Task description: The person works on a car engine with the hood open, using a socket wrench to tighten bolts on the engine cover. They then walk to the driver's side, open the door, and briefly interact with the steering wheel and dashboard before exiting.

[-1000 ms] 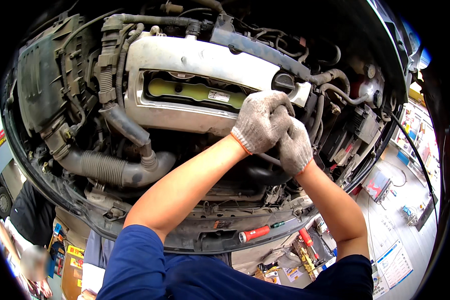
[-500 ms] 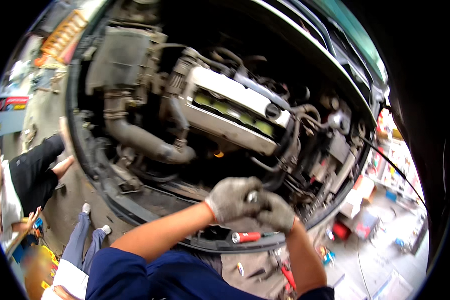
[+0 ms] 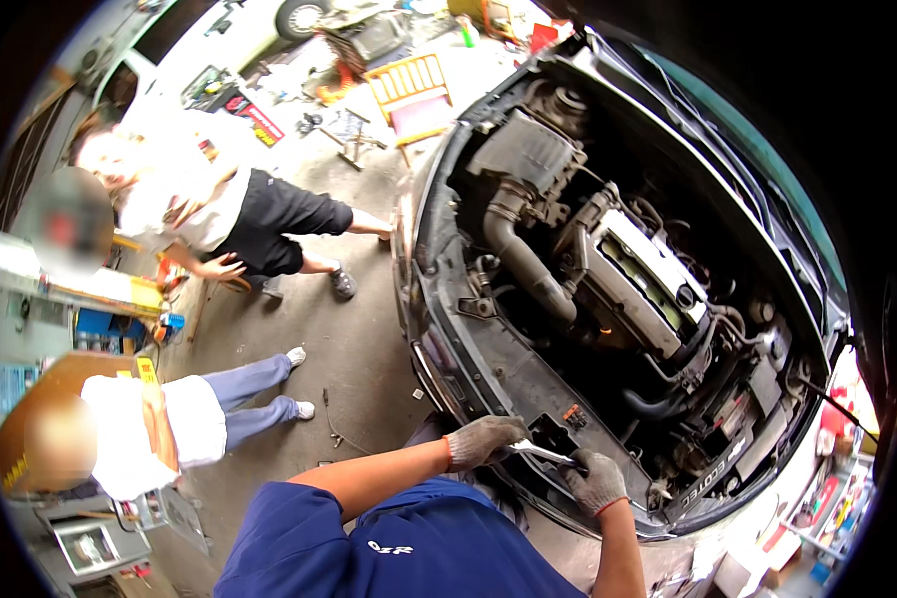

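Both my hands wear grey knit work gloves and hold a shiny metal wrench [image 3: 543,453] between them, over the front edge of an open engine bay. My left hand [image 3: 483,442] closes round one end of it, and my right hand [image 3: 596,480] grips the other end. The wrench lies roughly level; its ends are partly hidden by the gloves. Beyond my hands is the engine [image 3: 633,284], with a pale cover and an open slot along its top. A thick grey air hose [image 3: 523,264] curves from the air filter box [image 3: 530,149] on the left.
The car's front panel [image 3: 513,374] runs between me and the engine. At left stand two people, one in black shorts [image 3: 274,214] and one in blue-grey trousers [image 3: 254,409]. A wooden chair [image 3: 409,95] is at the back. Shelves and tools [image 3: 827,508] fill the lower right.
My view has swung left, bringing both people fully in and shifting the engine bay right. My hands, close together before, are now apart with the wrench stretched between them.
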Demonstrator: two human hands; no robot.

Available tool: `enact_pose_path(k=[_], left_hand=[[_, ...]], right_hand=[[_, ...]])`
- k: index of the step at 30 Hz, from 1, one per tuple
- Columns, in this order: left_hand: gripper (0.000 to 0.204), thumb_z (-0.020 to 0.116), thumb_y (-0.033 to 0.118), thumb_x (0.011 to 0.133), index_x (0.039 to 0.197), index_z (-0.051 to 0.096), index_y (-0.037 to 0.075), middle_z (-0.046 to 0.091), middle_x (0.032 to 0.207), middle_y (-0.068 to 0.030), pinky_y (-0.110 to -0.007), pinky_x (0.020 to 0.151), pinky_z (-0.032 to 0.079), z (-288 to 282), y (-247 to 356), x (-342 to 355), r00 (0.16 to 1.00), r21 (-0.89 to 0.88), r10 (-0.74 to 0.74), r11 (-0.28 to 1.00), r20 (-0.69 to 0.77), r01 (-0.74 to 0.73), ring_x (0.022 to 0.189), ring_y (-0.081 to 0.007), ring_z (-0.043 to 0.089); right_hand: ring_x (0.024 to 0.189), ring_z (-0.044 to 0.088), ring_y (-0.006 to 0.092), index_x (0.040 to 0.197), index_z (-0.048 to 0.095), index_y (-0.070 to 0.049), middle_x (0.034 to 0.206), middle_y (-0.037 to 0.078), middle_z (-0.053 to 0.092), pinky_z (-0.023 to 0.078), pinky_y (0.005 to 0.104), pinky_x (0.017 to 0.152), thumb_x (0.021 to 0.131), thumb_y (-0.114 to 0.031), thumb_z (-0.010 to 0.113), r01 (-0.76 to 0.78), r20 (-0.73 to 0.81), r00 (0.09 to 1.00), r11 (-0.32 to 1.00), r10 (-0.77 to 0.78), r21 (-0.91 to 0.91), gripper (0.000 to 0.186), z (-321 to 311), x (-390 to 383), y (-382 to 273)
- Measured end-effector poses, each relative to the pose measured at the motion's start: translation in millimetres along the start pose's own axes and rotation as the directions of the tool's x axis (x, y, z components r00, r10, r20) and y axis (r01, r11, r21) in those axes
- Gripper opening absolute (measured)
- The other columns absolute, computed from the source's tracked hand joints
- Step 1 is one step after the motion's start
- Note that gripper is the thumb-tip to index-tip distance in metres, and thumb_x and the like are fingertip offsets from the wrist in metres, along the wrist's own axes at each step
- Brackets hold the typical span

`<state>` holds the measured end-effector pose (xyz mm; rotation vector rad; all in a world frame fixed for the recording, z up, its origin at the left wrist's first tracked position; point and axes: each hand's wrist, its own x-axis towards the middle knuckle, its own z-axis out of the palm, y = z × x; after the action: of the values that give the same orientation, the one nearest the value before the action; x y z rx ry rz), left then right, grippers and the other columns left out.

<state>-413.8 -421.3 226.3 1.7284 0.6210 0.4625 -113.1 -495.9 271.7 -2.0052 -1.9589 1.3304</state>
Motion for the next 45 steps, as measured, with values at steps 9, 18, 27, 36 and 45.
enact_pose_path(k=[9,18,27,36,45], left_hand=[[0.023,0.062,0.016,0.101,0.113,0.076,0.002,0.076,0.117,-0.0159,-0.040,0.100,0.057,30,26,-144,0.944,0.235,-0.089,0.957,-0.319,0.170,0.109,-0.0333,0.074],[0.034,0.065,0.030,0.110,0.123,0.079,0.002,0.076,0.098,-0.0053,-0.035,0.084,0.058,82,82,-302,0.779,-0.360,-0.615,0.758,-0.120,0.543,0.086,-0.0141,0.068],[0.052,0.063,0.051,0.101,0.122,0.083,0.008,0.081,0.111,-0.0220,-0.049,0.095,0.059,227,20,-474,0.456,-0.142,-0.761,0.571,-0.462,0.809,0.105,-0.0379,0.078],[0.054,0.065,0.051,0.098,0.121,0.083,0.006,0.076,0.129,-0.0250,-0.051,0.100,0.060,378,-79,-651,-0.249,-0.617,-0.881,0.059,-0.402,0.785,0.123,-0.0415,0.074],[0.052,0.057,0.045,0.107,0.116,0.082,0.000,0.081,0.118,-0.0223,-0.049,0.091,0.061,620,-234,-714,-0.339,-0.982,-0.929,-0.180,0.150,0.058,0.108,-0.0354,0.080]], right_hand=[[0.101,0.074,0.0462,0.113,0.077,-0.006,0.102,0.025,0.078,0.057,0.0553,0.089,0.103,-0.053,0.068,0.315,0.119,0.947,0.940,-0.300,-0.135,0.049,45,-48,-68],[0.103,0.074,0.0445,0.111,0.077,-0.004,0.106,0.022,0.078,0.058,0.0533,0.088,0.095,-0.049,0.080,0.595,0.298,0.796,0.770,-0.527,-0.229,0.048,129,-75,-136],[0.130,0.069,0.0406,0.142,0.070,-0.010,0.141,0.022,0.072,0.054,0.0478,0.112,0.098,-0.054,0.075,0.499,0.408,0.852,0.745,-0.329,-0.443,0.063,296,-124,-126],[0.110,0.079,0.0316,0.128,0.074,0.001,0.117,0.021,0.082,0.060,0.0404,0.097,0.105,-0.039,0.072,0.360,0.521,0.838,0.884,-0.165,-0.299,0.046,344,-155,-77],[0.125,0.072,0.0296,0.140,0.070,0.005,0.132,0.020,0.078,0.054,0.0390,0.110,0.105,-0.045,0.071,0.168,0.561,0.795,0.805,0.230,-0.569,0.061,312,-157,18]])
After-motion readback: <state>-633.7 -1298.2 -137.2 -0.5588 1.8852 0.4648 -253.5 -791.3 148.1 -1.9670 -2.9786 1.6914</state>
